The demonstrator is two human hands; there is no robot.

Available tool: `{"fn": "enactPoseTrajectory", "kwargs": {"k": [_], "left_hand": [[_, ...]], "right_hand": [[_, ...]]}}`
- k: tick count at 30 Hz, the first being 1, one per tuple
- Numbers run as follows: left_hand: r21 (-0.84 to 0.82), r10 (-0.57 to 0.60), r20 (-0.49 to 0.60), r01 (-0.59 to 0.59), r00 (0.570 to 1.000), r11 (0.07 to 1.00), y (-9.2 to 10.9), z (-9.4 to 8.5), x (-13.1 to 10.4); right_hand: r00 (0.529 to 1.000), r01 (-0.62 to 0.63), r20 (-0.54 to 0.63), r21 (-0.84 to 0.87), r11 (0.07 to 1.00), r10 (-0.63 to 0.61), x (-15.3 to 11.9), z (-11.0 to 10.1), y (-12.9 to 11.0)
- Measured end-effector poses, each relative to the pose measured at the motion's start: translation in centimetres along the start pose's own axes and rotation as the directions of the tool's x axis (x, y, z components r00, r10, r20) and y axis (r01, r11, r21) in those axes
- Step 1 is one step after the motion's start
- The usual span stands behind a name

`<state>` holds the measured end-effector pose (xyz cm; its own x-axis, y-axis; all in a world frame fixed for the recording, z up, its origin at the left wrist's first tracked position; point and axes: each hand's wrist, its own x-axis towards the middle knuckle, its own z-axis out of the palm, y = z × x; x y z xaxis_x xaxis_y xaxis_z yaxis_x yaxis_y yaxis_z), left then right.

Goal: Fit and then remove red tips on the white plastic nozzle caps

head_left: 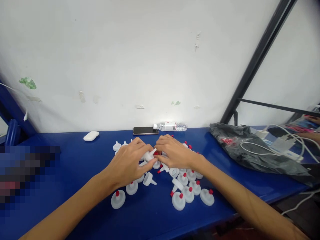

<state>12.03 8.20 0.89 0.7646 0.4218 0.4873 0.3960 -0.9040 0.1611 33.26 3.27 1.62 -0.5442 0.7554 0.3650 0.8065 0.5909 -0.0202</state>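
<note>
My left hand [132,161] pinches a white nozzle cap [149,155] between thumb and fingers, its spout tilted up to the right. Close against that spout is my right hand [172,151], fingertips drawn together; a bit of red shows beside them, but what they hold is hidden. Many more nozzle caps lie around both hands. Some have red tips, such as the cap at front left [118,200] and the one at front right [178,201]. Others have bare white spouts, like the tipped-over cap [148,179] below my left hand.
Along the wall, a dark phone [145,130] and a clear water bottle [172,126] lie on the blue table [75,156]. A white earbud case [91,136] sits at back left. On the right is a black plastic bag [232,146] with white cables [260,151] and a red-filled packet.
</note>
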Motion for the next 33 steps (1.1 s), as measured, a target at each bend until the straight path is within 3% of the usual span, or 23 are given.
{"fn": "enactPoseTrajectory", "kwargs": {"k": [3, 7, 12, 15, 22, 27, 33], "left_hand": [[-0.038, 0.069, 0.006, -0.068, 0.998, 0.997, 0.0, 0.1, 0.0], [-0.121, 0.016, 0.022, -0.013, 1.0, 0.993, -0.4, -0.1, 0.2], [-0.171, 0.012, 0.074, 0.001, 0.997, 0.985, -0.4, 0.4, -0.1], [-0.195, 0.016, 0.134, 0.011, 0.991, 0.981, -0.1, 0.8, -0.4], [-0.184, 0.02, 0.124, 0.003, 0.992, 0.983, 0.2, 0.5, -0.5], [-0.215, 0.035, 0.087, -0.016, 0.996, 0.976, 0.2, 0.5, -0.4], [-0.2, 0.029, 0.13, -0.002, 0.991, 0.98, 0.2, 0.4, -0.5]], "right_hand": [[1.0, -0.003, 0.007, 0.037, 0.999, 0.002, -0.1, -0.7, 0.5], [0.997, -0.066, -0.039, 0.026, 0.998, 0.067, -0.3, -2.0, 1.8], [0.954, -0.279, -0.134, -0.062, 0.958, 0.269, -0.6, -2.8, 4.4], [0.927, -0.371, -0.097, -0.097, 0.923, 0.363, -0.8, -2.7, 5.7], [0.946, -0.316, 0.057, -0.065, 0.947, 0.319, -1.1, -1.5, 6.4], [0.947, -0.312, 0.066, -0.054, 0.948, 0.316, -1.2, -1.1, 6.5], [0.947, -0.31, 0.081, -0.04, 0.95, 0.312, -1.3, -1.1, 6.6]]}}
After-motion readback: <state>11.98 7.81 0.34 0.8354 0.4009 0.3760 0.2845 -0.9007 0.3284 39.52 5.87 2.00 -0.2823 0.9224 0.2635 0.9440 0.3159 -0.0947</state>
